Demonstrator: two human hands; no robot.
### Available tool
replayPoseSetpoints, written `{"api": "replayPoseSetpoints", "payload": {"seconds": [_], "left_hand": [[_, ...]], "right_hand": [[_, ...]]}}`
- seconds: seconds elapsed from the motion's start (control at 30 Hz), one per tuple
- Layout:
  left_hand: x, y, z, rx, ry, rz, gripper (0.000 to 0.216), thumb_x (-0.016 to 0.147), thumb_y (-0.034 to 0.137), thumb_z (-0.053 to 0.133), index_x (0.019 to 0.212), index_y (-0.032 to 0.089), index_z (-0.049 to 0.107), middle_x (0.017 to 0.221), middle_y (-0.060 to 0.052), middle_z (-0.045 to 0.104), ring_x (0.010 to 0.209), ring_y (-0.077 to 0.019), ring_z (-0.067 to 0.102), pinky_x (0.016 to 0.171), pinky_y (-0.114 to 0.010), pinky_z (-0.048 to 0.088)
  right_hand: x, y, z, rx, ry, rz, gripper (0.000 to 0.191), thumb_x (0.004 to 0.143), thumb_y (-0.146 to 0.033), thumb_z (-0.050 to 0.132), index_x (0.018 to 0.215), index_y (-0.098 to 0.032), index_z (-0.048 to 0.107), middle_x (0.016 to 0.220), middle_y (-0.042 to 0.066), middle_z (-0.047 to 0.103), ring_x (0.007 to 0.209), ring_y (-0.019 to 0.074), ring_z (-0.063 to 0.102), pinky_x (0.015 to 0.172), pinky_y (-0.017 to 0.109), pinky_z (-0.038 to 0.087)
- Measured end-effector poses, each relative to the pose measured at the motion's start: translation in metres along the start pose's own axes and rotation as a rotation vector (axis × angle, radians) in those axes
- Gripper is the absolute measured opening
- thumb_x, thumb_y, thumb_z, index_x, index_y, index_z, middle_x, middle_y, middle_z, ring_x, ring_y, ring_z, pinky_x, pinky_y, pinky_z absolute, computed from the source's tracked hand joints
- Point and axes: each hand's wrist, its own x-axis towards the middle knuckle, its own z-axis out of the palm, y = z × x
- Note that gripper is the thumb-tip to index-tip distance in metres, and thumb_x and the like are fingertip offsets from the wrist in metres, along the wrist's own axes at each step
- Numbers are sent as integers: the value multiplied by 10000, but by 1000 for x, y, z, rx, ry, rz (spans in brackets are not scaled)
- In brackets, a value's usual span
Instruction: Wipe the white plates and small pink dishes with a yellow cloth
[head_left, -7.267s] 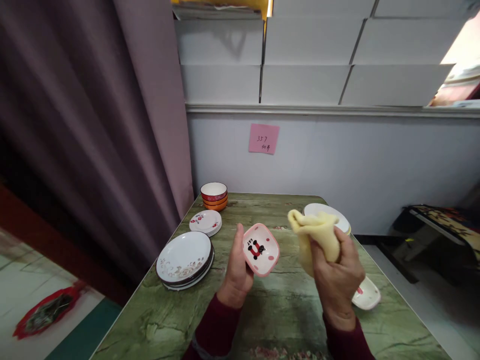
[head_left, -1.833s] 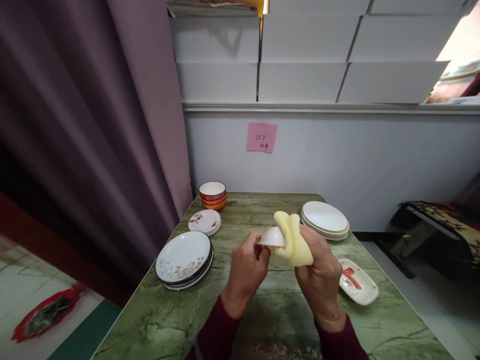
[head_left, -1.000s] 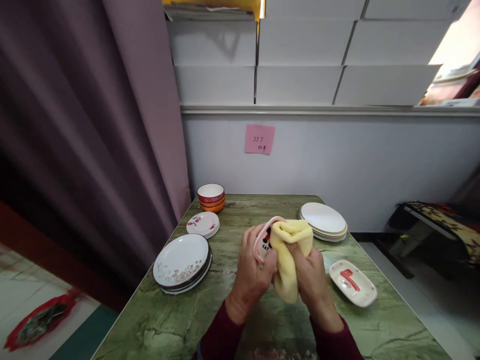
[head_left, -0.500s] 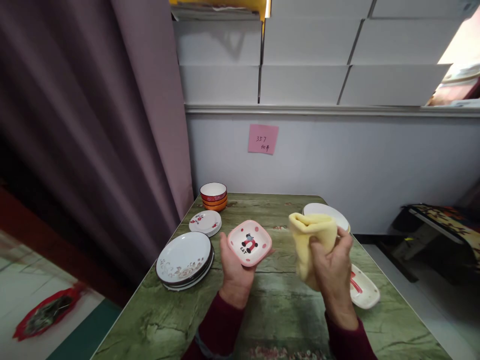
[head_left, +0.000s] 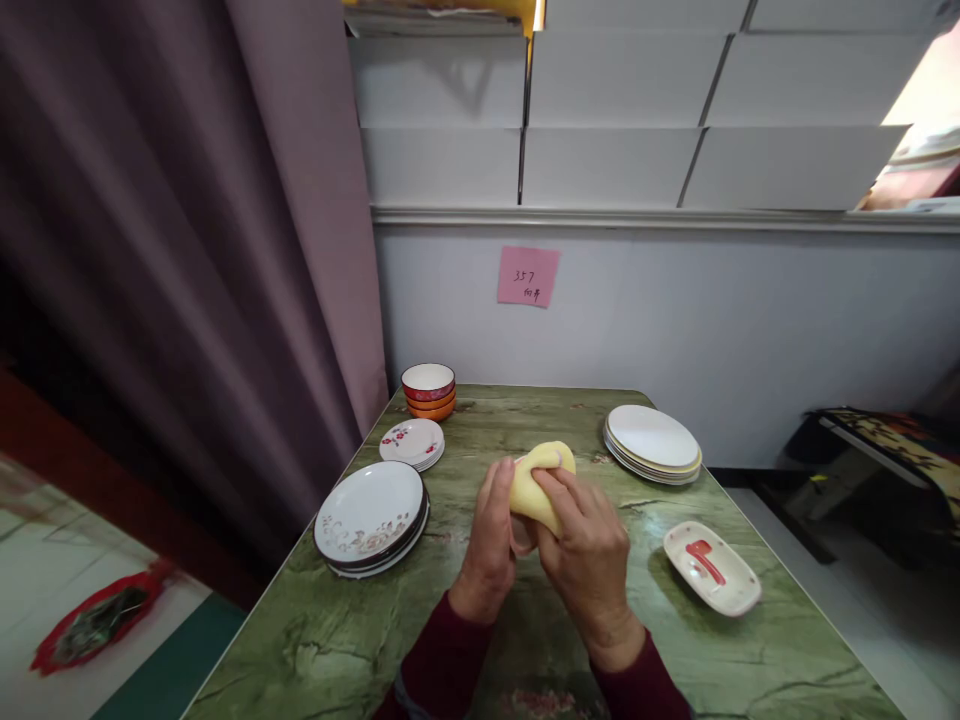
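Observation:
Above the middle of the table, my left hand (head_left: pixel 489 540) grips a small pink dish (head_left: pixel 523 536), mostly covered now, with its cat picture hidden. A folded yellow cloth (head_left: pixel 541 485) lies over the dish, pressed there by my right hand (head_left: pixel 589 545), whose fingers are closed on it. Both hands are close together. To the right of them, a rectangular white dish with a red figure (head_left: pixel 712 568) rests on the table.
On the left of the green table (head_left: pixel 360 640) stand patterned plates (head_left: pixel 369 512), small flowered plates (head_left: pixel 412 441) and stacked bowls (head_left: pixel 428 390). White plates (head_left: pixel 652 437) are piled at the back right. A pink note (head_left: pixel 529 276) is on the wall behind.
My right hand has moved left with the yellow cloth, from beside the white plates onto the pink dish. The left hand has tipped the dish up, and its inside is covered.

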Motion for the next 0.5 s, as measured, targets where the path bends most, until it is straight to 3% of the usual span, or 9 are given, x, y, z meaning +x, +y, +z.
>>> {"api": "replayPoseSetpoints", "payload": {"seconds": [0.17, 0.3, 0.37, 0.43, 0.5], "left_hand": [[-3, 9, 2, -49, -85, -32, 522, 883, 574, 529, 1088, 132, 717, 1061, -116, 730, 907, -228, 662, 749, -292, 506], [-1, 16, 4, -195, -29, -175, 551, 813, 626, 587, 930, 108, 732, 766, -86, 732, 656, -193, 657, 623, -289, 511], [3, 18, 4, -317, 21, -241, 528, 811, 622, 596, 881, 114, 722, 711, -76, 725, 612, -190, 657, 615, -306, 533], [8, 21, 3, -403, 77, -235, 486, 844, 580, 583, 910, 118, 718, 766, -98, 754, 666, -216, 694, 659, -343, 568], [11, 25, 2, -425, 139, -193, 438, 887, 517, 554, 957, 116, 714, 844, -117, 776, 739, -232, 721, 714, -373, 588]], "right_hand": [[11, 2, -21, 313, -236, -2, 432, 778, -102, 545, 1178, -234, 640, 1107, 61, 711, 943, 244, 629, 820, 376, 496], [21, 16, -48, 582, -482, 75, 453, 676, -93, 571, 1082, -248, 699, 1034, 30, 740, 913, 219, 669, 822, 338, 519], [23, 27, -61, 682, -605, 155, 430, 643, -97, 576, 1017, -243, 732, 994, 22, 752, 871, 212, 683, 794, 317, 533], [23, 39, -71, 715, -625, 287, 366, 657, -142, 615, 986, -230, 750, 933, 26, 759, 809, 212, 684, 735, 304, 547], [21, 51, -76, 666, -453, 495, 337, 691, -255, 690, 1020, -214, 745, 873, 37, 755, 748, 217, 674, 654, 299, 549]]}}
